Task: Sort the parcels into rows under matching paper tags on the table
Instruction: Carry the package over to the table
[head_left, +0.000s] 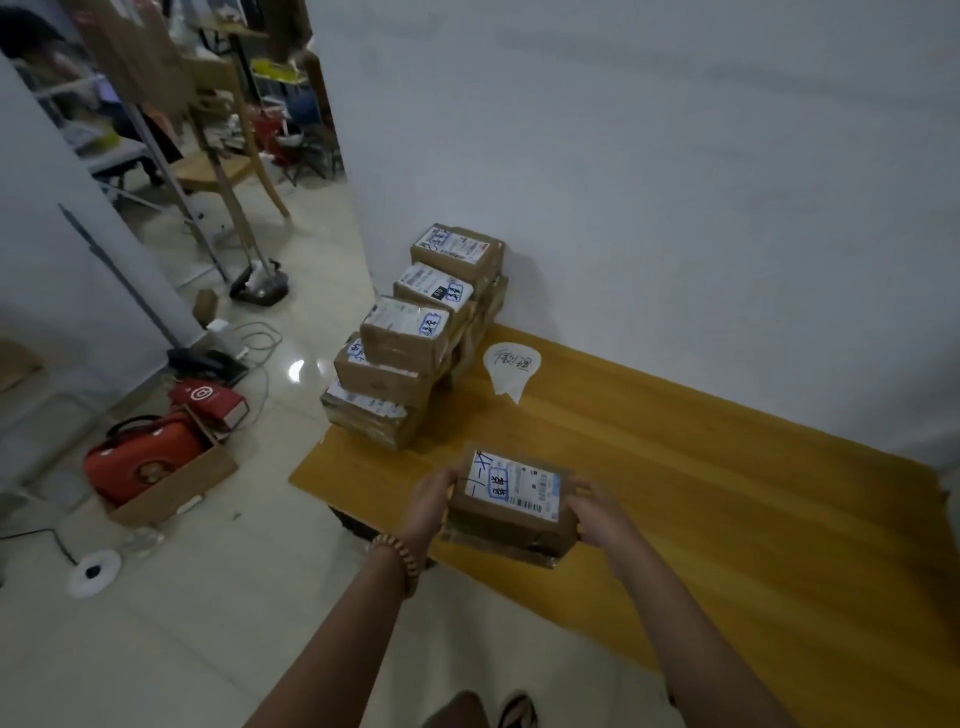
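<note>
A: Containers first, quick.

B: One open brown cardboard box on the floor, left of the table; inside it a red-orange hard case with a black handle; a red rectangular box with a white round logo sits just beside the far rim, outside.

A: Surface, room?

B: Yellow wooden table against a plain white wall; pale glossy floor tiles; grey cables and a white round disc lie on the floor; a wooden chair stands in the cluttered back area, blurred.

A: On the table?

B: Stack of brown cardboard parcels at the far-left corner, several layers, white labels up with blue-boxed handwriting; a white paper tag with handwriting lies flat just right of it, near the wall.

A: Hands?

B: Both on one brown cardboard parcel with a white shipping label; left hand grips its left end, fingers curled round the edge; right hand grips the right end likewise; wooden bead bracelet on the left wrist; parcel sits between the hands over the table's near-left edge, apart from stack and tag; lifted or resting, cannot tell; a flatter taped layer shows under it, second parcel or not, cannot tell.
</note>
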